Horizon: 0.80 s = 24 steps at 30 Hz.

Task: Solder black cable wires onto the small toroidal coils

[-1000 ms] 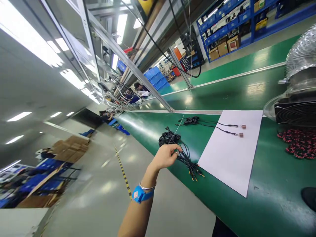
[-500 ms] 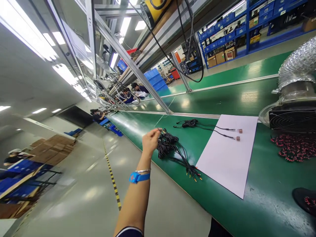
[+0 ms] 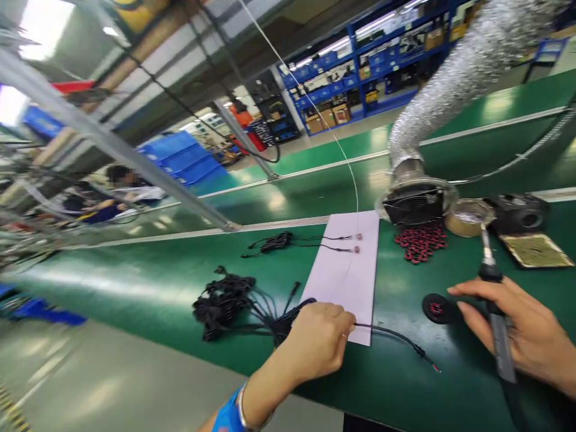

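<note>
My left hand point(image 3: 321, 336) is closed round a black cable point(image 3: 391, 331) over the front of the white sheet point(image 3: 339, 279). The cable's stripped end, with a reddish wire showing, sticks out to the right. Beside that hand on the left lies a tangled bundle of black cables point(image 3: 225, 303). My right hand point(image 3: 524, 327) holds a soldering iron point(image 3: 499, 336), its tip pointing up and away. Thumb and forefinger of that hand are apart, close to a black disc point(image 3: 438, 308) bearing a small red-and-black ring. Two cables point(image 3: 310, 240) end at small coppery parts point(image 3: 357, 249) on the sheet.
Behind the disc lies a pile of red-and-black rings point(image 3: 420, 243), below a fan point(image 3: 416, 204) with a foil duct point(image 3: 450, 90). A tan round container point(image 3: 470, 217) and a yellowish pad point(image 3: 535, 249) stand at right. A metal post point(image 3: 148, 162) rises at left; people sit beyond.
The view has swung right. My left hand has come from the cable bundle to the sheet with a cable in it. My right hand with the soldering iron has come into view.
</note>
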{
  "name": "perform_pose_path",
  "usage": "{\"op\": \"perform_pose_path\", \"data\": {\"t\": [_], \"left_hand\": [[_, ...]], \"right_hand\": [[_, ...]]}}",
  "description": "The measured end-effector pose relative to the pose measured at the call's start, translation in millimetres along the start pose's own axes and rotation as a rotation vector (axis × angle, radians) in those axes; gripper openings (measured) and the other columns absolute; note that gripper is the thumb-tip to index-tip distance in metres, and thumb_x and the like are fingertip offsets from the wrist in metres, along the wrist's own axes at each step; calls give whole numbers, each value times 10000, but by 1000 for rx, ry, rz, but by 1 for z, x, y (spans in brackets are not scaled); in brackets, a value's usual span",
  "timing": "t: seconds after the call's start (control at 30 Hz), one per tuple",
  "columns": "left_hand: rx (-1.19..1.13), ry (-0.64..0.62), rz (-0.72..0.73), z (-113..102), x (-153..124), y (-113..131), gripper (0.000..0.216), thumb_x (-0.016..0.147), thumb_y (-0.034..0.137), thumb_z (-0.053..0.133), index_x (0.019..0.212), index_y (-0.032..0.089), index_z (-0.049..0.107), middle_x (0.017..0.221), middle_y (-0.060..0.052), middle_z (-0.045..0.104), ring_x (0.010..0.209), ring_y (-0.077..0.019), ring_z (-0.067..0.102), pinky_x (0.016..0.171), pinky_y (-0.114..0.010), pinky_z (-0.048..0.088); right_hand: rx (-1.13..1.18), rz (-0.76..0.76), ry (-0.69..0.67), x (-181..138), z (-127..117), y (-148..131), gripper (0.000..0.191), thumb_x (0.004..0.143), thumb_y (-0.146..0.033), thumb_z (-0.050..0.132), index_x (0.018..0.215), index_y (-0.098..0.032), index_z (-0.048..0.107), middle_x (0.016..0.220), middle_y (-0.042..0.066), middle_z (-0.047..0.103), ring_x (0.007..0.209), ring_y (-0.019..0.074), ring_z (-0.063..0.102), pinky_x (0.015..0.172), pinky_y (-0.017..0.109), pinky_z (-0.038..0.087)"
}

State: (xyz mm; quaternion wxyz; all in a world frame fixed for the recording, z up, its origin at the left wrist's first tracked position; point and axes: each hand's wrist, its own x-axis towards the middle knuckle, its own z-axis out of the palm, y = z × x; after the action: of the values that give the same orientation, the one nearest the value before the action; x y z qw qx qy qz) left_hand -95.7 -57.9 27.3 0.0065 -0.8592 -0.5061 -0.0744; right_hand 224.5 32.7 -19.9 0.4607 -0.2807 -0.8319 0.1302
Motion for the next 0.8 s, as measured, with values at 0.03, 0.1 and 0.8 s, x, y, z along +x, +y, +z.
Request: {"op": "perform_pose_path", "data": {"t": [0.03, 0.1, 0.8], "left_hand": [[3, -43, 12, 9, 5, 9, 192, 820, 130, 492, 864, 180, 672, 656, -32, 665, 568, -221, 621, 510, -330, 431], [-36, -101, 40, 22, 16, 24, 231, 808, 153, 548, 1008, 174, 662, 723, -38, 692, 616, -236, 645, 543, -345, 460], [-682, -72, -156, 34, 78, 57, 181, 943, 259, 446, 902, 187, 607, 628, 21, 557, 523, -132, 452, 532, -249, 305]], "right_hand": [[-21, 3, -4, 0, 0, 0, 273, 884, -151, 626, 1149, -214, 610, 947, 71, 680, 788, 244, 636, 681, 385, 521], [-31, -6, -5, 3, 1, -2, 271, 889, -133, 594, 1148, -212, 586, 929, 66, 683, 787, 239, 625, 686, 384, 521], [366, 300, -88, -2, 22, -31, 293, 876, -91, 537, 1112, -259, 489, 868, -25, 630, 715, 95, 612, 668, 190, 537]]}}
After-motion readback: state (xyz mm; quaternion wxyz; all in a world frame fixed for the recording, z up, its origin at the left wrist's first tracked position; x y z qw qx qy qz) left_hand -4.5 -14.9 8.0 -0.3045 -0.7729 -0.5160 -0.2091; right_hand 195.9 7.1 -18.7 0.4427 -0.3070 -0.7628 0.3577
